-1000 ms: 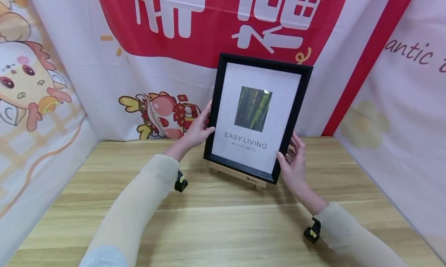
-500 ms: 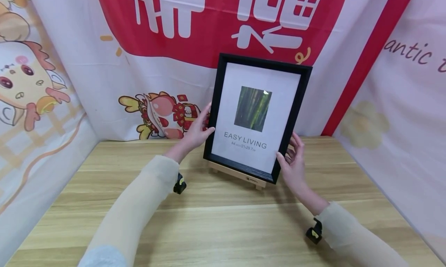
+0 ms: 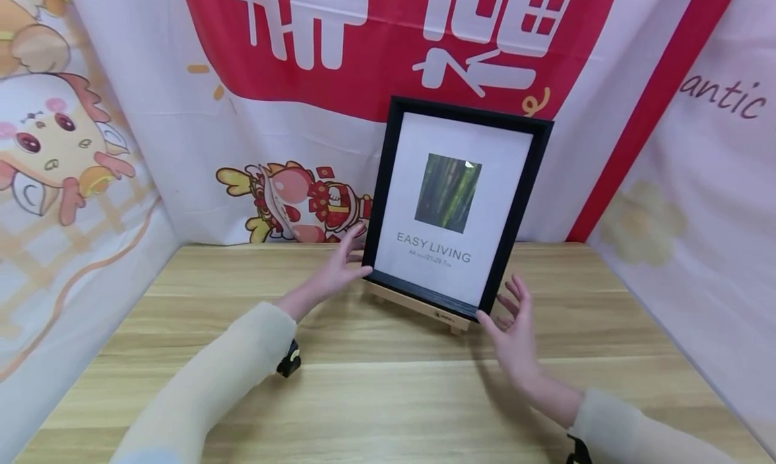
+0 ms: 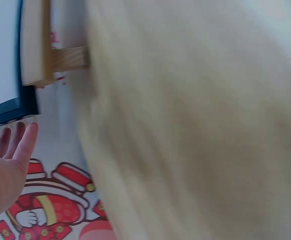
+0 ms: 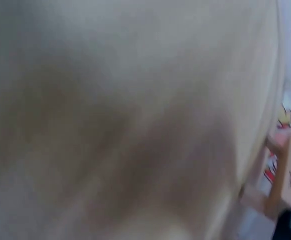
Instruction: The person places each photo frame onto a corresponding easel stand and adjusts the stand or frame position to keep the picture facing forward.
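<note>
The relation that matters most is between the two hands and the lower corners of the black picture frame (image 3: 459, 211). The frame lies in front of the person, between the hands, with its bottom edge on the ledge of a small wooden easel (image 3: 418, 305), which stands on the wood-grain table (image 3: 388, 403). Its long axis goes from this ledge upward and away, and it leans backward; in the head view the top is shifted a little to the right. The bottom edge is slanted, so the right corner is closer to the person than the left one.

The left hand (image 3: 333, 270) is at the lower left corner, the right hand (image 3: 515, 336) at the lower right corner; neither is clearly nearer to the frame. Both grips are loose and spread: each thumb is in front near its corner, while the fingers extend beside the edge, pinching nothing. If a thumb touches the border lightly, one cannot tell.

Both forearms reach forward and inward from the two sides, palms facing each other. The right wrist view is mostly filled by blurred sleeve (image 5: 135, 100), so it shows no finger contact clearly.
</note>
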